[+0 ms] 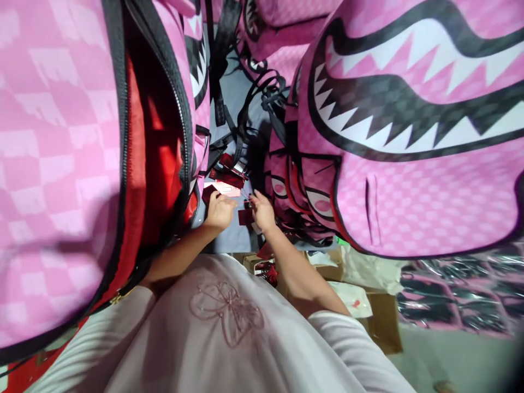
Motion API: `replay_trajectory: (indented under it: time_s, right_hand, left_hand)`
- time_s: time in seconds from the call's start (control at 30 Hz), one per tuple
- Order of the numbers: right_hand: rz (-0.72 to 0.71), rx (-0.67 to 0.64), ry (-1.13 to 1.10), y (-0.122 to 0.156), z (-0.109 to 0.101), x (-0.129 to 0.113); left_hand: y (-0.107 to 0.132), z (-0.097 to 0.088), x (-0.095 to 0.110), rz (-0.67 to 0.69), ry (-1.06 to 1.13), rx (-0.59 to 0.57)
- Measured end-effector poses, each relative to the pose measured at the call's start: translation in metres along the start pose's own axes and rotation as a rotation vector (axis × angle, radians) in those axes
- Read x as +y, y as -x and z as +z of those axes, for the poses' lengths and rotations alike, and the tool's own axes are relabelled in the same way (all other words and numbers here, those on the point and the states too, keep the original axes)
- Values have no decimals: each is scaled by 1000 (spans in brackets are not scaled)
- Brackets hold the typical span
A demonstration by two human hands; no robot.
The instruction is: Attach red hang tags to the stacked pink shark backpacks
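My left hand (219,210) is curled into a loose fist around the end of a pale pink tag (226,189). Close beside it, my right hand (262,212) pinches a small dark red tag (245,216) with a thin string running up from it. Both hands work over a grey table surface (237,237), between an open pink checkered backpack with red lining (139,164) on the left and a pink shark-mouth backpack (409,136) on the right. More red tags (227,170) lie just beyond my fingers.
Black straps and buckles (254,103) hang over the table behind the tags. Several more pink backpacks are stacked at the back and right. Cardboard boxes (380,319) with small items sit below the table, and wrapped bags (458,297) lie at lower right.
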State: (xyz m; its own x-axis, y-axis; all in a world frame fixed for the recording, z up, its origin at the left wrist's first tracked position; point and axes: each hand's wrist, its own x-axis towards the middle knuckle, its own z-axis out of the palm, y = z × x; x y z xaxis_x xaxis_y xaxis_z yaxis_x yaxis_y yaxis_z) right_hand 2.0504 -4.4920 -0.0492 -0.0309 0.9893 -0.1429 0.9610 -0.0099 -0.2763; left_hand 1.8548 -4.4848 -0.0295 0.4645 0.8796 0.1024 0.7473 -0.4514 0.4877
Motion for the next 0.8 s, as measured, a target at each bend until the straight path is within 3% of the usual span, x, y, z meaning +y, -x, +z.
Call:
replay_trajectory:
  time_s: [0.1, 0.27, 0.43, 0.57, 0.8]
  right_hand:
    - [-20, 193, -110, 19, -20, -5]
    - [309, 421, -140, 73, -73, 11]
    - [346, 379, -127, 109, -123, 35]
    - [385, 441, -124, 121, -154, 47]
    - [293, 468, -126, 131, -172, 66]
  left_hand:
    - [-5, -9, 7, 41, 36, 52]
    - [-17, -16, 28, 122, 56, 47]
    - [-26, -19, 54, 176, 97, -2]
    - [-33, -14, 65, 221, 89, -42]
    - [-53, -6, 92, 283, -14, -125]
